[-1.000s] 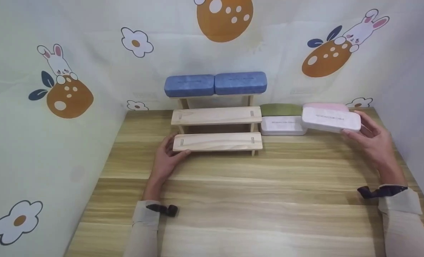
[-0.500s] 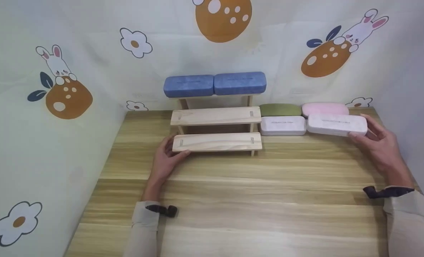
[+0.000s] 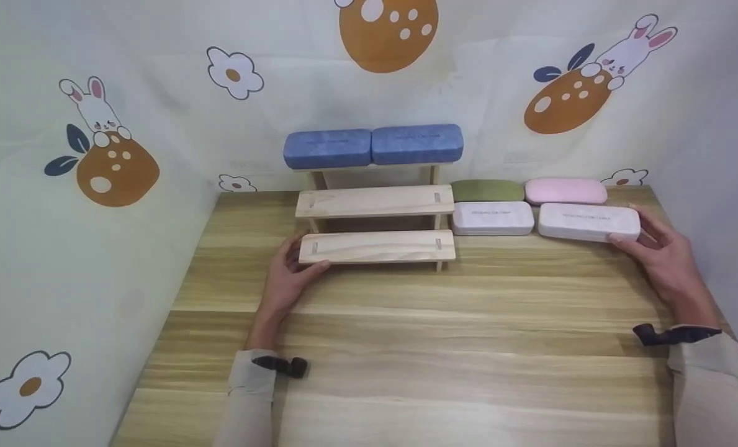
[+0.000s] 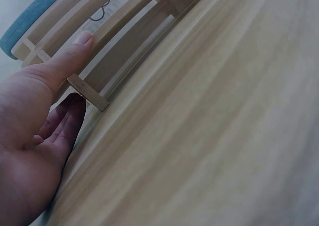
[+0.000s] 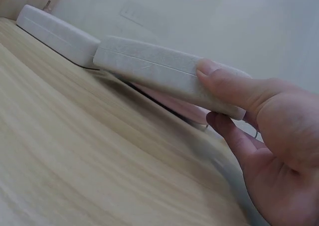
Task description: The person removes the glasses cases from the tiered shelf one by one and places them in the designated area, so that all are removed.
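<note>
My right hand [image 3: 666, 254] pinches the right end of a white glasses case [image 3: 586, 222], thumb on its front side. In the right wrist view, the held end of this case [image 5: 149, 61] is raised off the table. A second white glasses case [image 3: 493, 218] lies just left of it, a narrow gap between them. Behind the two sit a green case [image 3: 488, 190] and a pink case [image 3: 566, 190]. My left hand [image 3: 288, 279] grips the left end of the lowest step of a three-step wooden rack [image 3: 378, 247], thumb along its front edge.
Two blue glasses cases [image 3: 328, 149] stand side by side on the rack's top step. The wood-grain table [image 3: 443, 347] stretches toward me. Patterned cloth walls [image 3: 480, 68] close off the back and both sides.
My right hand has moved right and slightly down with the white glasses case, uncovering the pink case behind and opening a gap to the other white case. My left hand stays on the rack.
</note>
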{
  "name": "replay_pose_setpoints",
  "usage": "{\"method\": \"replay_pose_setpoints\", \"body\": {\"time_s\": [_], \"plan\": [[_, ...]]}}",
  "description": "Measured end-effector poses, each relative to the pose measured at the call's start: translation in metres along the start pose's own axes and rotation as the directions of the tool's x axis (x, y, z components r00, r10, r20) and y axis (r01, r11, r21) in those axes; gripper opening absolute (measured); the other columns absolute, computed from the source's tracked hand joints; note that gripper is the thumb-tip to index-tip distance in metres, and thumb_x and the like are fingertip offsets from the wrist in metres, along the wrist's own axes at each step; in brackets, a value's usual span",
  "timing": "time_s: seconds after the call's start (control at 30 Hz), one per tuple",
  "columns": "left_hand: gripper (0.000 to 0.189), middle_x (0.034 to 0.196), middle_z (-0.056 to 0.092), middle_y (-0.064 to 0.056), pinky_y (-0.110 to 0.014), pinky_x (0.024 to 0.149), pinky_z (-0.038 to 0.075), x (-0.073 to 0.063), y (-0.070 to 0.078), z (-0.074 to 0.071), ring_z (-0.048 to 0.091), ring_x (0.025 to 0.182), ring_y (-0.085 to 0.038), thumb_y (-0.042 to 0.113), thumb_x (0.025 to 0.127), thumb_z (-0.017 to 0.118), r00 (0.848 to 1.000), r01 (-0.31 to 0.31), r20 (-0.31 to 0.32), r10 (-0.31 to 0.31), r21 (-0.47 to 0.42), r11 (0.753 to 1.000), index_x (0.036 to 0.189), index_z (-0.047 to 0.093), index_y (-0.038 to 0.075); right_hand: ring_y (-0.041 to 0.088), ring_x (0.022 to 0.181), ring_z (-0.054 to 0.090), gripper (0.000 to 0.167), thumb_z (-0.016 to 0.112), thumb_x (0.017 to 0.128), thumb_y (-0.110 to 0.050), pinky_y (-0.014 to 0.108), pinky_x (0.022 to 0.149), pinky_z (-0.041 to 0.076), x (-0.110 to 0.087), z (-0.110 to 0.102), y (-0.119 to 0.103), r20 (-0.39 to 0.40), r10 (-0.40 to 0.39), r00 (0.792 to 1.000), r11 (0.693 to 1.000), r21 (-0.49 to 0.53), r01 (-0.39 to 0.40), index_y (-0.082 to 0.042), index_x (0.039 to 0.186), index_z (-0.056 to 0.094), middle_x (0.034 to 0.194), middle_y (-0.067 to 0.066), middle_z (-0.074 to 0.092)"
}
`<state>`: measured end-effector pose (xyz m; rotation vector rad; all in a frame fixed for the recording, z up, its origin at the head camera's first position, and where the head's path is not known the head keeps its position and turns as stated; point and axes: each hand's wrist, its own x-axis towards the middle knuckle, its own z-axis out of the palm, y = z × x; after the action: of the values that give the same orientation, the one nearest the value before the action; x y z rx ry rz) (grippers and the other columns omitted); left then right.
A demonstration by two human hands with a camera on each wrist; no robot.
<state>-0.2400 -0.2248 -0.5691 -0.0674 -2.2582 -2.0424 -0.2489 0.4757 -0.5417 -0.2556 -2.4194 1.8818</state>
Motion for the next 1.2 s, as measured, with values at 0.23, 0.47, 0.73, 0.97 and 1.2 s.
{"method": "replay_pose_setpoints", "body": {"time_s": [0.23,0.47,0.73,0.97,1.2], "plan": [[0.087,0.149,0.064,-0.010,-0.024,0.110,0.054,0.001,-0.001,0.001,0.063,0.136,-0.025,0.019,0.085,0.096,1.000,0.002,-0.005,-0.002,0.002,1.000,0.158,0.050,0.015,0.012,0.158,0.042,0.086,0.078,0.102,-0.032,-0.001,0.101,0.042,0.001,0.001,0.003,0.011,-0.019,1.000,0.983,-0.183,0.021,-0.023,0.172,0.030,0.180,0.011,0.026],[0.089,0.154,0.059,-0.012,-0.020,0.107,0.054,0.001,0.000,-0.002,0.059,0.141,-0.027,0.017,0.086,0.095,1.000,0.017,-0.004,-0.017,0.024,1.000,0.161,0.046,0.011,0.004,0.135,0.048,0.092,0.074,0.103,-0.043,0.001,0.093,0.039,0.003,0.010,0.000,0.020,-0.034,0.999,0.956,-0.290,0.039,-0.007,0.171,0.024,0.174,0.028,0.033],[0.088,0.149,0.063,-0.010,-0.020,0.107,0.054,-0.001,-0.001,-0.003,0.062,0.137,-0.024,0.022,0.085,0.096,1.000,0.011,-0.014,-0.010,0.046,0.999,0.159,0.049,0.014,0.035,0.163,0.027,0.086,0.066,0.109,-0.033,0.028,0.134,0.024,0.003,0.021,-0.001,0.063,-0.101,0.993,0.952,-0.284,0.115,-0.007,0.174,0.015,0.177,0.030,0.022],[0.087,0.152,0.062,-0.014,-0.019,0.107,0.054,-0.001,0.000,-0.001,0.061,0.139,-0.026,0.018,0.086,0.095,1.000,0.008,-0.018,-0.007,0.042,0.999,0.160,0.050,0.012,0.051,0.166,0.009,0.083,0.061,0.110,-0.023,0.056,0.139,0.001,0.007,0.032,-0.002,0.062,-0.185,0.981,0.948,-0.250,0.195,0.002,0.171,0.011,0.177,0.033,0.013],[0.090,0.150,0.063,-0.012,-0.021,0.107,0.055,0.001,-0.002,0.000,0.062,0.137,-0.025,0.021,0.084,0.097,1.000,-0.009,-0.014,0.009,0.038,0.999,0.160,0.049,0.010,0.047,0.166,0.014,0.079,0.059,0.110,-0.020,0.048,0.140,0.004,0.007,0.036,0.000,0.010,-0.200,0.980,0.947,-0.256,0.196,0.002,0.171,0.014,0.177,0.032,0.017]]}}
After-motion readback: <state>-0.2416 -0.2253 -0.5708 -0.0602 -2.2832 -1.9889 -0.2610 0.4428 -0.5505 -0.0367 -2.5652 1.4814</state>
